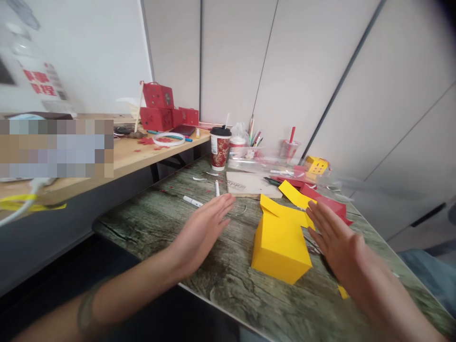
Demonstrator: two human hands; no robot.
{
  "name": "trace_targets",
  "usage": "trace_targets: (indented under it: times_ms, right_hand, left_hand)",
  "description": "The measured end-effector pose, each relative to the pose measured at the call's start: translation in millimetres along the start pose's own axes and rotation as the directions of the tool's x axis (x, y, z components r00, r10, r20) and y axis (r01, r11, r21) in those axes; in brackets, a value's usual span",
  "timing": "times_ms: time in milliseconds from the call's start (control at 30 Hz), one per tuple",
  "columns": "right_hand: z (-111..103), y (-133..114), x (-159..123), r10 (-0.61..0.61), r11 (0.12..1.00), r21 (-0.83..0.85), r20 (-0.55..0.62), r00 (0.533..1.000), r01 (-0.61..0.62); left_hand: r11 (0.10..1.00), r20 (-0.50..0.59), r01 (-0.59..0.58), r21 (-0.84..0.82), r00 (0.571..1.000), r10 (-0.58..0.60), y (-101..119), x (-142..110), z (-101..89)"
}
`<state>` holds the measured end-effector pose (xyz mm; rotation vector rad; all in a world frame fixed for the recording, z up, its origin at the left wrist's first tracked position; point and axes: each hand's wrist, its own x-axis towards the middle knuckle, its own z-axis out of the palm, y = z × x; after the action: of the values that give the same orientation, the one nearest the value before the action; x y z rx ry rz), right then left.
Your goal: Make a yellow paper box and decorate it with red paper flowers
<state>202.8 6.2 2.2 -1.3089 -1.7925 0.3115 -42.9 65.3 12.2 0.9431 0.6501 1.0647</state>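
Note:
A yellow paper box point(283, 244) stands on the dark wood-grain table point(149, 232), its far flaps folded outward. My left hand point(203, 232) hovers to the left of the box, fingers stretched out and holding nothing. On the other side, my right hand point(335, 237) has its fingers extended close to the yellow flaps; whether the fingertips touch them I cannot tell. Beyond the box lies a separate-looking yellow paper strip point(294, 194). Two white markers, one of them a capped pen point(192, 201), rest past my left hand.
Behind the box are a pale board point(249, 184), red paper point(329, 204), a lidded paper cup point(220, 149) and clear plastic sheeting point(260, 159). A small yellow lantern box point(317, 165) stands at the back right. The raised wooden desk point(142, 156) on the left bears red boxes point(156, 118).

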Motion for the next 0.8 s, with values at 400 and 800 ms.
trace_targets:
  times_ms: [400,800]
  right_hand:
    - [44.6,-26.4,30.5,0.242,0.914,0.330,0.019,0.970,-0.235]
    - [48.2,-22.9,32.5,0.200,0.940,0.280,0.011,0.980,-0.195]
  left_hand:
    - [0.979,0.132,-0.173,0.108,0.978,0.159,-37.5,42.0,66.2]
    - [0.948,0.065,-0.286,0.142,0.958,0.279,-42.2,40.0,70.6]
